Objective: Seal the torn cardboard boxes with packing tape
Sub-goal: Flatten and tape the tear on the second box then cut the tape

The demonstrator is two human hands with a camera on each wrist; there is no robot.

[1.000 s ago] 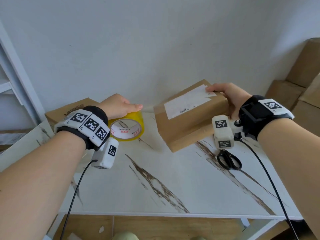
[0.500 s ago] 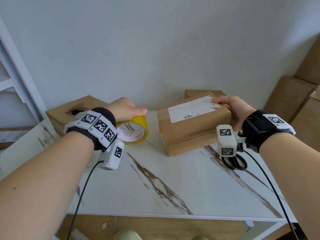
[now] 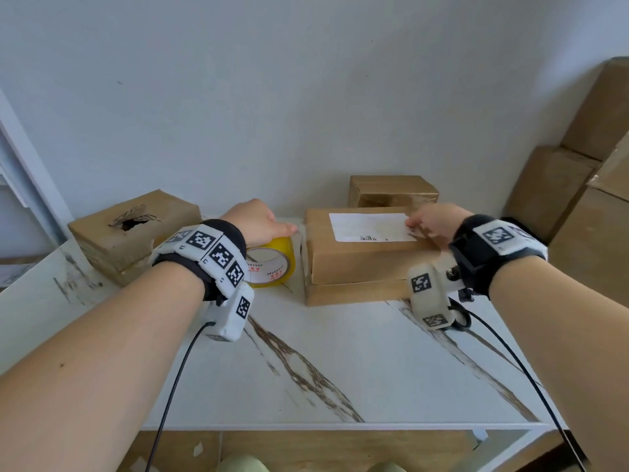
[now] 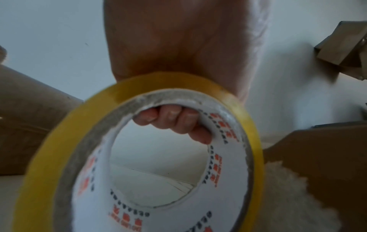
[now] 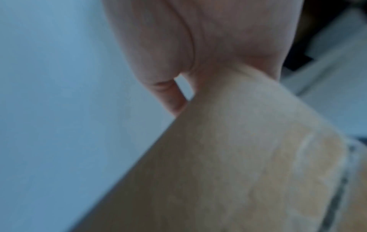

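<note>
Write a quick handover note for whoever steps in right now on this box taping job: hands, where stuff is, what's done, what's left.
Left hand: grips the yellow tape roll, fingers hooked through its core, beside the labelled box.
Right hand: rests on that box's top at the label's right end.
A tape strand runs from roll to the box's left end; not cut.
Scissors lie under the right wrist.
Left: torn box, hole open. Small box at the back.
</note>
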